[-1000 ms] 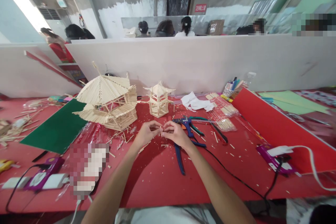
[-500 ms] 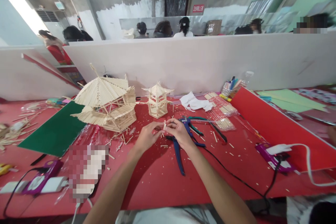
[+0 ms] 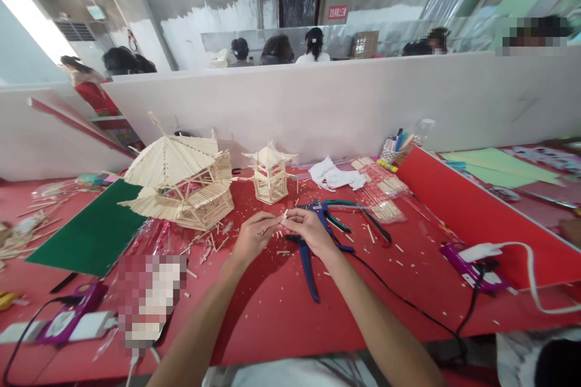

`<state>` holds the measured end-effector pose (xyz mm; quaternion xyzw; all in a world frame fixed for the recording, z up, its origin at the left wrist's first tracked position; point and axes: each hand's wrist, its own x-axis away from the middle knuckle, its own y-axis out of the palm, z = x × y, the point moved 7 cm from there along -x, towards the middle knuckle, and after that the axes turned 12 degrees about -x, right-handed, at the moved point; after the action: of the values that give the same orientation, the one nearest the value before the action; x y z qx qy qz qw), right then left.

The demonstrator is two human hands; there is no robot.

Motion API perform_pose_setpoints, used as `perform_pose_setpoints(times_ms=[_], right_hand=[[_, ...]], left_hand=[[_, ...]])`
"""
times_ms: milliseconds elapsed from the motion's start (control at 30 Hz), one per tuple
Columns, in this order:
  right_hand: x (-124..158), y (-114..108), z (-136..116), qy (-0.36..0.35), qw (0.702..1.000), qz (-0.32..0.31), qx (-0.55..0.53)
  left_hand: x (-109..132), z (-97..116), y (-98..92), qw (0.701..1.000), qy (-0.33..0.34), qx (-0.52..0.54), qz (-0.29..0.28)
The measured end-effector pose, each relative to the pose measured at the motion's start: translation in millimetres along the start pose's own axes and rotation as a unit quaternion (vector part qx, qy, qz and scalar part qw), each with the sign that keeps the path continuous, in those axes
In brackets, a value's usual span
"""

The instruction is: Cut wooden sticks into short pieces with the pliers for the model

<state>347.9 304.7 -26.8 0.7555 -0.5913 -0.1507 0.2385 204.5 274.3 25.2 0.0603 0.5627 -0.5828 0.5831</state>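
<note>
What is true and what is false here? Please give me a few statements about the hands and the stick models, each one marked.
The left hand and right hand pinch one small stick between them. True.
The large stick pavilion stands right of the small pavilion. False: it stands left of it.
A blue-handled tool lies on the red table by the right hand. True.
The green sheet lies at the table's right end. False: it lies on the left.

A shared craft workshop: red worktables (image 3: 281,314) strewn with stick offcuts, stick-built model pavilions (image 3: 179,178), glue guns (image 3: 474,266), low white dividers (image 3: 363,103), other workers seated far behind.
</note>
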Motion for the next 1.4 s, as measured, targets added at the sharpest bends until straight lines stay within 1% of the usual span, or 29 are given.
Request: perform_pose_setpoints(times_ms=[133,300,467,633,700,767,867,933,1033,1100,1200,1400], right_hand=[[0.5,0.1,-1.7,0.005,1.0,-0.002,0.014],[-1.5,-2.7,1.8,0.003,1.0,-0.004,0.013],[-1.5,-3.7,4.9,0.01,1.0,0.003,0.008],[-2.2,-1.5,3.3,-0.012,1.0,0.009,0.009],[-2.8,-2.6,2.0,-0.026,0.999,0.016,0.021],[-3.2,-5.0,-1.1,-0.049,0.997,0.028,0.052],[-2.5,-5.5,-8.8,-0.098,0.987,0.029,0.125],[-1.1,-2.3,-13.6,-0.128,0.975,0.012,0.18],[2.0,2.9,-19.6,-0.172,0.952,-0.005,0.254],[3.1,4.5,-21.3,-0.188,0.943,-0.01,0.275],[1.7,3.8,-18.2,-0.175,0.947,-0.022,0.268],[-0.9,2.0,-12.6,-0.138,0.961,-0.033,0.236]], left_hand=[[0.1,-3.2,0.7,1.0,-0.014,0.02,-0.016],[0.8,-4.7,2.2,0.998,-0.029,0.033,-0.036],[2.2,-6.4,3.3,0.999,-0.023,0.025,-0.031],[1.7,-7.7,3.2,0.999,-0.033,0.01,-0.023],[0.5,-7.4,4.6,0.998,-0.057,0.008,-0.038],[-0.2,-8.1,8.4,0.992,-0.102,0.016,-0.072],[2.3,-12.0,16.3,0.971,-0.192,0.058,-0.131],[4.6,-14.2,20.2,0.957,-0.232,0.09,-0.152],[6.3,-16.7,24.1,0.946,-0.251,0.125,-0.165],[7.1,-18.9,26.5,0.938,-0.259,0.151,-0.171],[7.9,-21.6,29.1,0.929,-0.27,0.18,-0.177],[10.9,-28.4,31.6,0.923,-0.286,0.188,-0.174]])
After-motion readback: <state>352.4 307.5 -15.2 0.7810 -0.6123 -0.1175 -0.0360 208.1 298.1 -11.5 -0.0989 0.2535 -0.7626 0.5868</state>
